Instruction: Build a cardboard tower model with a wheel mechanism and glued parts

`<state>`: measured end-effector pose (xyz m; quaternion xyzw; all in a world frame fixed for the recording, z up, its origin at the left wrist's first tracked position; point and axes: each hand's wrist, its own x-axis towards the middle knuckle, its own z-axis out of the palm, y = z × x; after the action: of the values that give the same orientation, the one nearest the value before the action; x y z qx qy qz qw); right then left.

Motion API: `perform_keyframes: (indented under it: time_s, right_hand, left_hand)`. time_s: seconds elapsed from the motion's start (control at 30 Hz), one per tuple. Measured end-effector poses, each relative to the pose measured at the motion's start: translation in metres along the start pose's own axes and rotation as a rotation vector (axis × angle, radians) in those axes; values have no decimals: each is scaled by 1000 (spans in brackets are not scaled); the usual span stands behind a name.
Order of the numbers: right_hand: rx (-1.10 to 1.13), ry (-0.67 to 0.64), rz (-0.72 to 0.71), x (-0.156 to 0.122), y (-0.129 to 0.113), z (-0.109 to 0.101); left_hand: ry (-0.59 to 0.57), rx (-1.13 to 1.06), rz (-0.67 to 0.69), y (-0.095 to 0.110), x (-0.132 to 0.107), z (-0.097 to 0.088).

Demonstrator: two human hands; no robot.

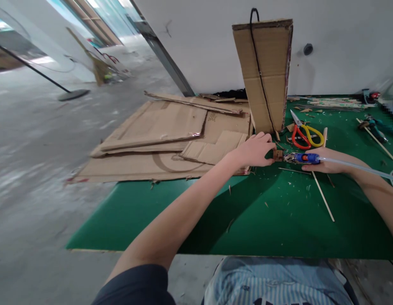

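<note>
My left hand (255, 150) reaches across the green table (171, 220) and pinches a small brown cardboard piece (278, 155) between its fingertips. My right hand (326, 163) grips a blue glue gun (304, 158) with a clear glue stick trailing to the right. The gun's nozzle points left and touches or nearly touches the small piece. A tall upright cardboard box (263, 74) with a black cord down its front stands just behind both hands.
Flat cardboard sheets (164, 135) are stacked at the table's left. Scissors with red and yellow handles (304, 133) lie by the box. Thin wooden sticks (323, 197), scraps and pliers (379, 129) are scattered at the right. A white wall stands behind; concrete floor lies left.
</note>
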<state>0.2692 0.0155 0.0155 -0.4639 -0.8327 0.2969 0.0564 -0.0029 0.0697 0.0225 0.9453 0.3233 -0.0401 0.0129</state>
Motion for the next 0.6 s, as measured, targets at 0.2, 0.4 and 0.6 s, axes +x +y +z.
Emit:
perform_keyframes:
  time_s: [0.2, 0.4, 0.6]
  right_hand:
    - [-3, -24, -4, 0, 1, 0]
    - [5, -5, -10, 1, 2, 0]
    - [-2, -14, -10, 1, 3, 0]
  left_hand:
    - [17, 8, -2, 0, 0, 0]
    - [11, 7, 10, 1, -1, -1]
    - [35, -5, -17, 1, 0, 0]
